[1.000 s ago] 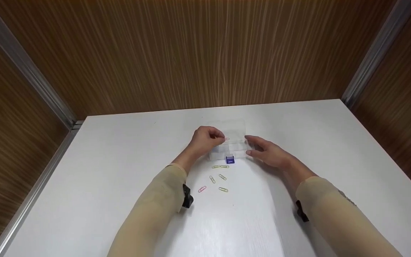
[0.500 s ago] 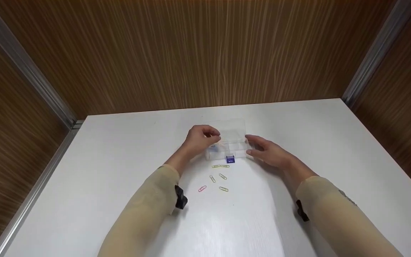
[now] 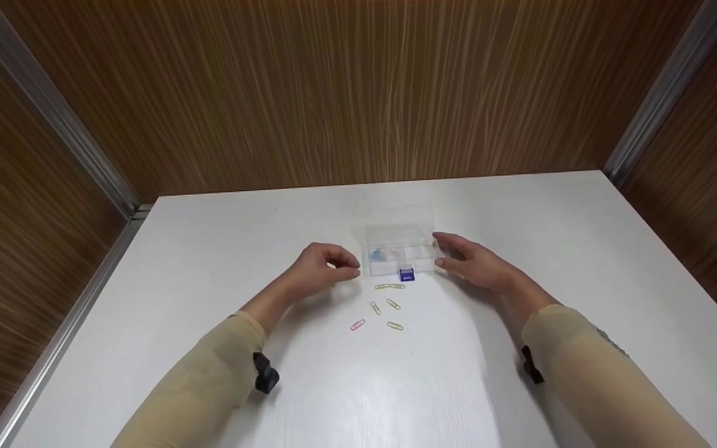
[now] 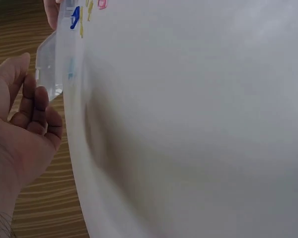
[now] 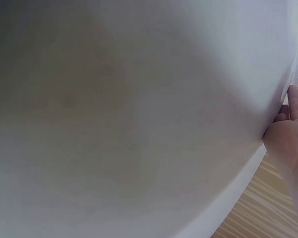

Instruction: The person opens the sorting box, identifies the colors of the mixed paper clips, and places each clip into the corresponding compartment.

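Observation:
A clear plastic compartment box (image 3: 385, 267) lies on the white table with its lid (image 3: 399, 218) tipped back and a purple latch (image 3: 407, 274) at the front. Small blue and pink pieces (image 3: 377, 254) show in its back left compartment. My left hand (image 3: 321, 269) hovers just left of the box, fingers loosely bent and nothing held; the left wrist view shows the same relaxed fingers (image 4: 39, 104). At the box's right side, my right hand (image 3: 477, 264) touches the wall with thumb and fingertips spread along it. Several yellow paper clips (image 3: 395, 325) and one pink paper clip (image 3: 358, 325) lie in front.
Wood-grain panels (image 3: 358, 93) rise behind the white table (image 3: 209, 280) and on both sides. Metal frame strips (image 3: 78, 118) run along the corners. Both sleeves carry a black wrist device (image 3: 265, 373).
My left hand has let go of a pink paper clip over the box and drawn back left and toward me. The right hand stays at the box's side.

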A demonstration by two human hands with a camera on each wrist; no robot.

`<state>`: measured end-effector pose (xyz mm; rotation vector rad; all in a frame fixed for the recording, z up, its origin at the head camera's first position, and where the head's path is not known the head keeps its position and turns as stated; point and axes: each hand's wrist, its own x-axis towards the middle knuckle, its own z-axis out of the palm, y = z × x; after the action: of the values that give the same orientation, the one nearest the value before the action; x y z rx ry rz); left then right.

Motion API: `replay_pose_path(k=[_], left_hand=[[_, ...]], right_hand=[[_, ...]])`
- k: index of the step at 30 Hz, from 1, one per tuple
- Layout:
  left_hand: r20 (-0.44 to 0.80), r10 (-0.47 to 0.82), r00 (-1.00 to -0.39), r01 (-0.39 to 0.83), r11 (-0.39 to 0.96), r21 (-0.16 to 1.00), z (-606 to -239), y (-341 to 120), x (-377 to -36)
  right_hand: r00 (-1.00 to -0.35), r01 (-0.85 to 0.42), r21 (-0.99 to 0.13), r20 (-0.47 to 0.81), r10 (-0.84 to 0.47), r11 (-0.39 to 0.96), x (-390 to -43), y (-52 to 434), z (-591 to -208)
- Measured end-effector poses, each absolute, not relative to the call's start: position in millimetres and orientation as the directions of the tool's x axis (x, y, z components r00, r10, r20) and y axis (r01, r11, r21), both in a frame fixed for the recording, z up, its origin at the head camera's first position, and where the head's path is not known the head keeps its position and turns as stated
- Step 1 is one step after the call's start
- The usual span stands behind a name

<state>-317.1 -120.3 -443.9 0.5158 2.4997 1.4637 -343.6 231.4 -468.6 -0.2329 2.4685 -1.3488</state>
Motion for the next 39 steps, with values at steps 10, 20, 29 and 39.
replay_pose_path(k=[10,20,29,39], left_hand=[[-0.041,0.549,-0.835,0.233,0.419,0.877,-456,-134,-286],[-0.029,0.584,-0.811,0.262,0.408,0.875,-475,-132,-284],[0.0,0.613,-0.79,0.345,0.444,0.827,-475,-125,-282],[0.017,0.605,-0.796,0.385,0.484,0.785,-474,-120,-279]], right_hand=[[-0.932,-0.057,-0.812,-0.165,-0.323,0.58,-346,236,-469],[-0.933,-0.039,-0.816,-0.176,-0.313,0.577,-347,239,-469],[-0.934,-0.03,-0.818,-0.181,-0.307,0.575,-346,241,-469],[-0.932,-0.041,-0.81,-0.18,-0.314,0.586,-344,243,-468]])
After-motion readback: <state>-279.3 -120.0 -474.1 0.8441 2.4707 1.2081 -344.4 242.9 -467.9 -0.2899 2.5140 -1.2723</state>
